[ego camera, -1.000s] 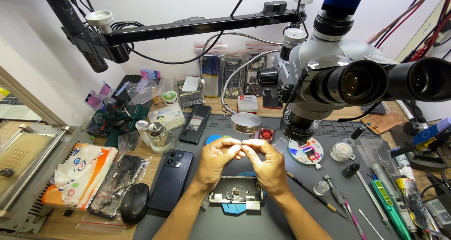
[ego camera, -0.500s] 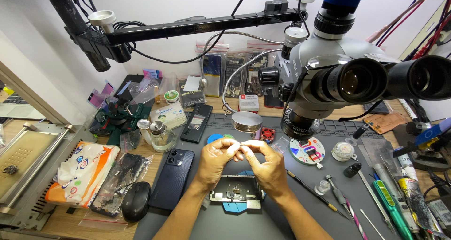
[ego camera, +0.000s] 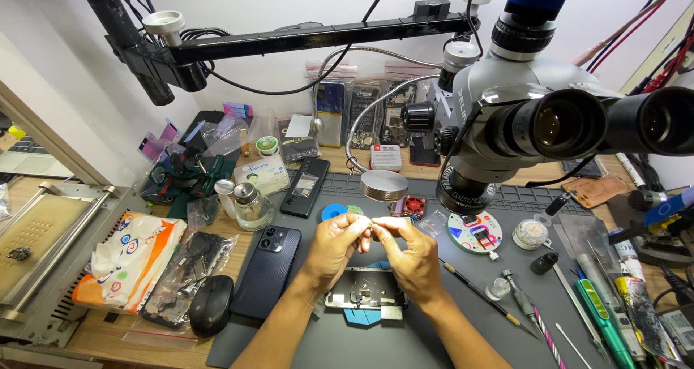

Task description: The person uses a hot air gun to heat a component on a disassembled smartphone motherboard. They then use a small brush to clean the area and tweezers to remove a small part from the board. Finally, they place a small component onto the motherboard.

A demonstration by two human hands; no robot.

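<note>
**Two hands pinching a tiny part above a clamped phone board**

While both forearms are reaching in from the lower edge of the view, the left hand [ego camera: 334, 245] and the right hand [ego camera: 409, 252] are meeting fingertip to fingertip over the dark grey work mat [ego camera: 303, 340] on the desk. Both hands are closing thumb and forefinger on a small pale part [ego camera: 371, 226]; it is too small to tell what it is. The wrists are angling inward and the remaining fingers are curling loosely under the palms. Just below the hands, a metal clamp fixture holding a phone board [ego camera: 363, 299] is lying flat on the mat, with a blue piece showing beneath it.

Left of the left hand, a dark blue smartphone [ego camera: 266, 269] is lying face down, and beside it a black computer mouse [ego camera: 210, 305] is resting on a clear plastic bag of dark parts [ego camera: 181, 268]. Further left, a white, orange and blue soft pack of tissues [ego camera: 126, 260] is lying at the desk edge. A round disc with coloured segments [ego camera: 474, 232] is sitting under the grey stereo microscope [ego camera: 535, 116], right of the hands. Along the back wall, clear rectangular packets of phone parts [ego camera: 365, 109] are standing upright, and a small white box with a red label [ego camera: 385, 156] is sitting in front of them.
</note>
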